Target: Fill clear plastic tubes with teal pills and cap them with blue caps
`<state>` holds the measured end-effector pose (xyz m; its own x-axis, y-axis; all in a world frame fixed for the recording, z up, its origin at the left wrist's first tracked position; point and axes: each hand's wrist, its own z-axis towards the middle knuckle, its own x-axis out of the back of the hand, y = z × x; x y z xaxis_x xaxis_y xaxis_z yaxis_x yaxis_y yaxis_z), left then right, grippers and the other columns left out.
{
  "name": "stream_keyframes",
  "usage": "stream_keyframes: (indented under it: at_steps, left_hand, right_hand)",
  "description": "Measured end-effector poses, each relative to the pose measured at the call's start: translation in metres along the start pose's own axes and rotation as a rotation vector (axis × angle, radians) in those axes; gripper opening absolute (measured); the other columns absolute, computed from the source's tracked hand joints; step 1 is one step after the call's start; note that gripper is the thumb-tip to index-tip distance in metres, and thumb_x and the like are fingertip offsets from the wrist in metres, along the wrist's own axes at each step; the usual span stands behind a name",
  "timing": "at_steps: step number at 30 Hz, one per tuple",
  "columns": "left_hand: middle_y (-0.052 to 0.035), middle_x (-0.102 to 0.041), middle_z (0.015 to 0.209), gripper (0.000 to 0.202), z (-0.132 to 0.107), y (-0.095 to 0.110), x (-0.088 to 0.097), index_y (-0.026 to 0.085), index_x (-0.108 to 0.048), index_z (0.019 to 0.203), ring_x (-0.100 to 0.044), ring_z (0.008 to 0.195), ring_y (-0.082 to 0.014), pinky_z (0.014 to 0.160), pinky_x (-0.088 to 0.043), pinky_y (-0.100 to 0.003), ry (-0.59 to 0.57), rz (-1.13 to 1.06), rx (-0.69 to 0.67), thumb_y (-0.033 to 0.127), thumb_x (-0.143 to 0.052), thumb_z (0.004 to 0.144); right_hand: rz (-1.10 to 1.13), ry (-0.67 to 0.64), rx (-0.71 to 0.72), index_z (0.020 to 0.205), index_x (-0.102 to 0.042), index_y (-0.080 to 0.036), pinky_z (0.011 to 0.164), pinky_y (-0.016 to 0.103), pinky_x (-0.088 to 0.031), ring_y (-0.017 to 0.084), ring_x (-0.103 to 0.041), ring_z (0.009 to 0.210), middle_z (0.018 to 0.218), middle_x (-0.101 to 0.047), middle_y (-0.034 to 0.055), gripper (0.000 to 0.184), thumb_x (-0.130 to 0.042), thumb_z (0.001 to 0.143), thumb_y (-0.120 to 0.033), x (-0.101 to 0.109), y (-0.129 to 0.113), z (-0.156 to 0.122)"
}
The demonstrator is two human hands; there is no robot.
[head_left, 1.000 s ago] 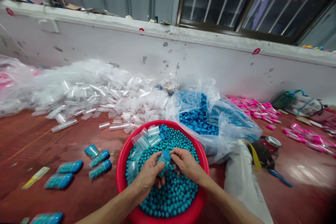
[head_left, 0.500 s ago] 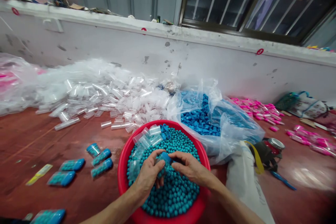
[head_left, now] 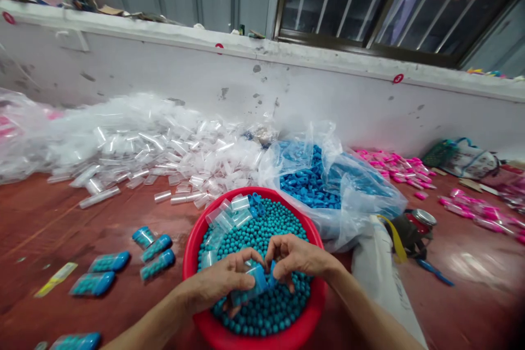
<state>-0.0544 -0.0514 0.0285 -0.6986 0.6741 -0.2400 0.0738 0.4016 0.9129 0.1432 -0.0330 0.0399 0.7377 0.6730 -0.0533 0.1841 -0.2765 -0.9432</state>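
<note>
Over a red basin (head_left: 189,254) full of teal beads (head_left: 268,311), my left hand (head_left: 221,280) is closed around a clear plastic tube (head_left: 245,294) with blue at its right end. What lies inside the tube is partly hidden by my fingers. My right hand (head_left: 302,256) pinches a small blue cap (head_left: 271,274) close against that end; whether it is fully seated I cannot tell. Several clear tubes (head_left: 221,220) and a few blue caps (head_left: 256,205) rest on the beads at the basin's back left.
Bead-filled tubes (head_left: 92,283) lie on the red surface at left. Behind are a heap of clear tubes (head_left: 164,145) and a plastic bag of blue caps (head_left: 311,180). Pink pieces (head_left: 397,167), a white sack (head_left: 379,273) and a jar (head_left: 423,219) are at right.
Both hands have tilted and shifted slightly. The tube has turned so its clear body shows below my left fingers, and my right hand has risen a little around the blue cap.
</note>
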Motion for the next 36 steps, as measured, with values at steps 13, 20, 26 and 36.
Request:
stream_keyframes:
  at_steps: [13,20,26,36]
  left_hand:
    - [0.0008,-0.056,0.075,0.047,0.015,-0.025,-0.016,0.020,-0.040,0.118,-0.052,0.064,-0.0126,0.060,-0.043,-0.023,0.452,0.005,-0.303,0.036,-0.052,0.076]
    - [0.0030,-0.055,0.070,0.029,0.018,-0.021,-0.027,0.019,-0.046,0.097,-0.051,0.066,-0.0129,0.065,-0.040,-0.023,0.496,-0.093,-0.334,0.033,-0.055,0.072]
    - [0.0067,-0.047,0.059,0.021,0.016,-0.016,-0.031,0.019,-0.046,0.089,-0.045,0.055,-0.0100,0.054,-0.035,-0.020,0.569,0.005,-0.288,0.029,-0.052,0.072]
    - [-0.0024,-0.061,0.086,0.036,-0.054,-0.009,0.048,0.020,-0.045,0.111,-0.058,0.073,-0.0164,0.062,-0.043,-0.024,0.766,0.570,-0.249,0.039,-0.040,0.081]
  right_hand:
    - [-0.444,0.470,0.216,0.126,-0.035,-0.017,0.085,0.035,-0.043,0.025,-0.052,0.100,0.113,-0.052,0.0091,0.074,-0.068,0.061,-0.031,-0.051,0.029,0.006]
    - [-0.751,0.615,0.255,0.119,-0.036,-0.014,0.078,0.038,-0.045,0.026,-0.054,0.093,0.107,-0.050,0.0129,0.064,-0.062,0.062,-0.029,-0.067,0.023,0.008]
    - [-0.813,0.658,0.292,0.114,-0.037,-0.010,0.079,0.041,-0.045,0.028,-0.054,0.094,0.105,-0.050,0.0161,0.066,-0.064,0.057,-0.026,-0.078,0.033,0.015]
    - [-0.889,0.510,0.193,0.119,-0.046,-0.014,0.085,0.033,-0.042,0.021,-0.055,0.096,0.105,-0.058,0.0103,0.040,-0.048,0.082,-0.026,-0.020,0.021,0.008]
